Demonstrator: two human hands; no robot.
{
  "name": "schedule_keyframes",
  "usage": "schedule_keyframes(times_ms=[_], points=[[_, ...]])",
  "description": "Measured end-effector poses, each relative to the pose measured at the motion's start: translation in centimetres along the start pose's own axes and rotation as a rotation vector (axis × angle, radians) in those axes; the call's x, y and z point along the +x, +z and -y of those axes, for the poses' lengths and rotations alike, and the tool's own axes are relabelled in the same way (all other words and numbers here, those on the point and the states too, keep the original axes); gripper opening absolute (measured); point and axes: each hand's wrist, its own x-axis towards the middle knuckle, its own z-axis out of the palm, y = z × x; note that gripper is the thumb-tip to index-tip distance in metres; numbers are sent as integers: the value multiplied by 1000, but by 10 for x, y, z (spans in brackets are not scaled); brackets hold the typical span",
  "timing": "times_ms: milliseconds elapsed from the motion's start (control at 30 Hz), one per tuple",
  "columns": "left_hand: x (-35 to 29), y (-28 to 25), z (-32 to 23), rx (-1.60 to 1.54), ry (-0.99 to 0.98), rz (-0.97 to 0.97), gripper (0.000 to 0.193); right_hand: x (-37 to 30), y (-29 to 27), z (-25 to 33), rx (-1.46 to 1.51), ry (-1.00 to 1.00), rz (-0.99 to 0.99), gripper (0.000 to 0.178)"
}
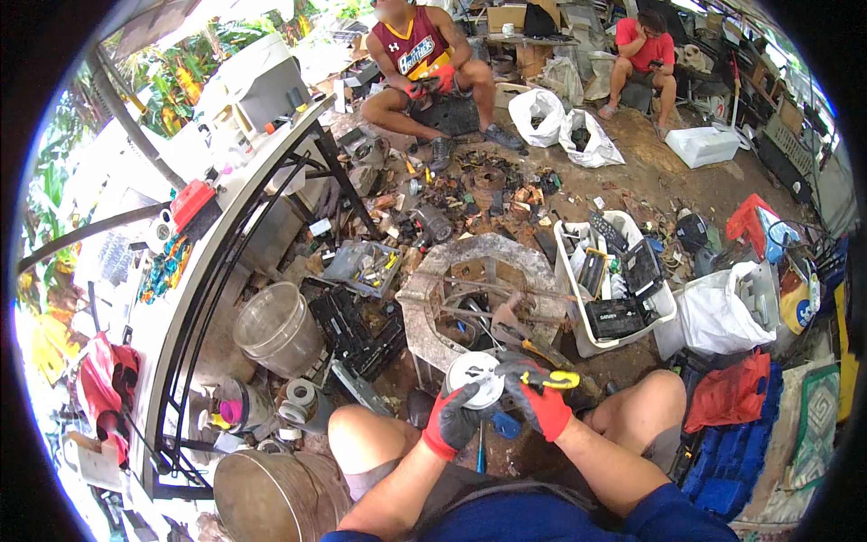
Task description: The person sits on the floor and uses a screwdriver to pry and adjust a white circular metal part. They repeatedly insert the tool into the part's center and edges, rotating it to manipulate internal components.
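In my gloved left hand [454,417] is a round white plastic part [476,379], gripped at its near left edge. My right hand [533,397], in a matching black-and-red glove, is closed around a hand tool with a yellow-and-black handle [561,379]. The tool's working end is too small and covered to make out, but the right fingers are up against the white part. Both hands are above my lap, just in front of a worn ring-shaped stand [424,303]. A hammer [515,330] lies across that stand.
At right stands a white bin [664,316] of black electronic parts, beside a white sack [718,312]. Left are a clear bucket [275,330], a large metal bucket [271,497] and a long table [226,190]. Scrap covers the ground ahead; two seated people [424,54] [643,54] are beyond.
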Motion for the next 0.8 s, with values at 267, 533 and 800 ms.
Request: schedule_keyframes(times_ms=[267,533,800], points=[[-10,-15,2,-37,-78,-131,40,2,16,38,-356,-159,163,46],[-2,-20,4,-133,-92,-101,42,3,15,48,-309,-225,300,63],[-10,-25,1,-57,-120,-124,46,-1,18,40,-518,-322,333,63]])
